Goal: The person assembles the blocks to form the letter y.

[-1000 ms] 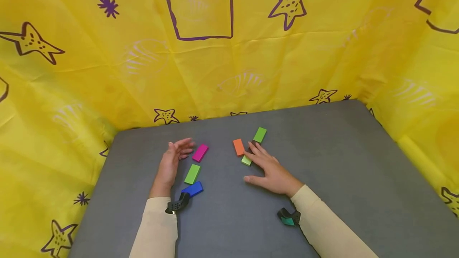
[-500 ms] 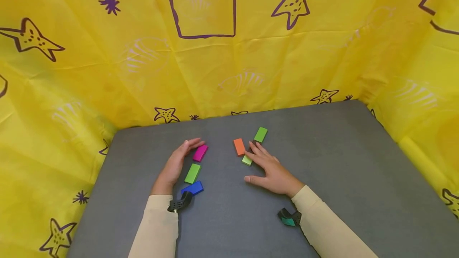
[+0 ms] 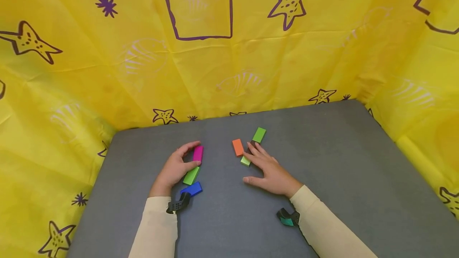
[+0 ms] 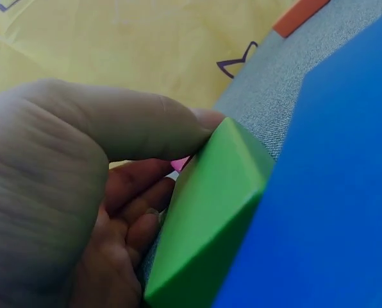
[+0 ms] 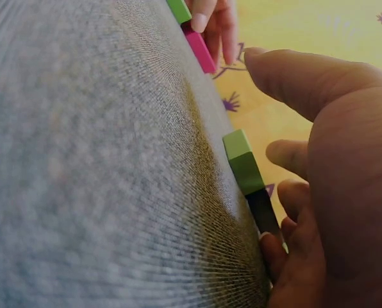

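My left hand (image 3: 175, 168) pinches a magenta block (image 3: 198, 154) end to end, thumb at its near end and index finger at the far end. Just below it lies a green block (image 3: 191, 176), large in the left wrist view, where it hides most of the magenta one. A blue block (image 3: 193, 188) sits beside the left wrist. Fingers spread, my right hand (image 3: 271, 173) lies over a dark brown block (image 5: 263, 210) and partly covers it. This dark block stands in line between a light green block (image 3: 245, 161) and a green block (image 3: 259, 135).
Left of the right fingertips lies an orange block (image 3: 238, 147). All the blocks rest on a grey table (image 3: 229, 222). Yellow cloth (image 3: 201, 75) with dark starfish drawings rises behind the table and along both sides.
My left hand moved right, from beside the magenta block to a grip on it. That block turned more upright in view and shifted slightly toward the green one. My right hand stayed put.
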A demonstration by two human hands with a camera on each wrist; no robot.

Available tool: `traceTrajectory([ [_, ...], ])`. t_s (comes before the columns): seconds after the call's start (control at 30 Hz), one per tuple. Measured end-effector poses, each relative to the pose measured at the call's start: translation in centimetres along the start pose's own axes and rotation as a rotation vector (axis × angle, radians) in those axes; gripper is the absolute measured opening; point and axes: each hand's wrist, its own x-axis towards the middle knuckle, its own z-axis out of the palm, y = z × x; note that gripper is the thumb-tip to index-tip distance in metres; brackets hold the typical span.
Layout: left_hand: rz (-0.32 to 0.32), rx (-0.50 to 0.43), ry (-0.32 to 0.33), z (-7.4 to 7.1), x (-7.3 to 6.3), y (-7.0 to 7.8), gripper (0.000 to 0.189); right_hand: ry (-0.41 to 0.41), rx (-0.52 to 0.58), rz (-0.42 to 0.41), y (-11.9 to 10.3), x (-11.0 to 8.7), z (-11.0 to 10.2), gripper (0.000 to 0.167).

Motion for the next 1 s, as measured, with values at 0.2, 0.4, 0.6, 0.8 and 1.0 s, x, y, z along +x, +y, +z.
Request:
traceTrajectory([
  [0.2, -0.001, 0.046, 0.008, 0.1, 0.1, 0.0, 0.069, -0.004, -0.040, -0.009, -0.1, 0.0, 0.1, 0.090],
  [0.4, 0.032, 0.095, 0.014, 0.3, 0.1, 0.2, 0.071, -0.008, -0.065, -0.005, -0.4, 0.0, 0.1, 0.091],
  [0.6, 0.044, 0.053, 0.071, 0.4, 0.1, -0.1, 0.064, -0.013, -0.105, -0.002, -0.5, 0.1, 0.2, 0.093],
  [0.8, 0.045, -0.095, 0.177, 0.4, 0.0, 0.2, 0.058, -0.015, -0.128, 0.004, -0.6, 0.1, 0.3, 0.093],
  [1.0, 0.051, -0.213, 0.256, 0.7, 0.0, 1.0, 0.053, -0.018, -0.153, 0.018, -0.6, 0.2, 0.4, 0.093],
])
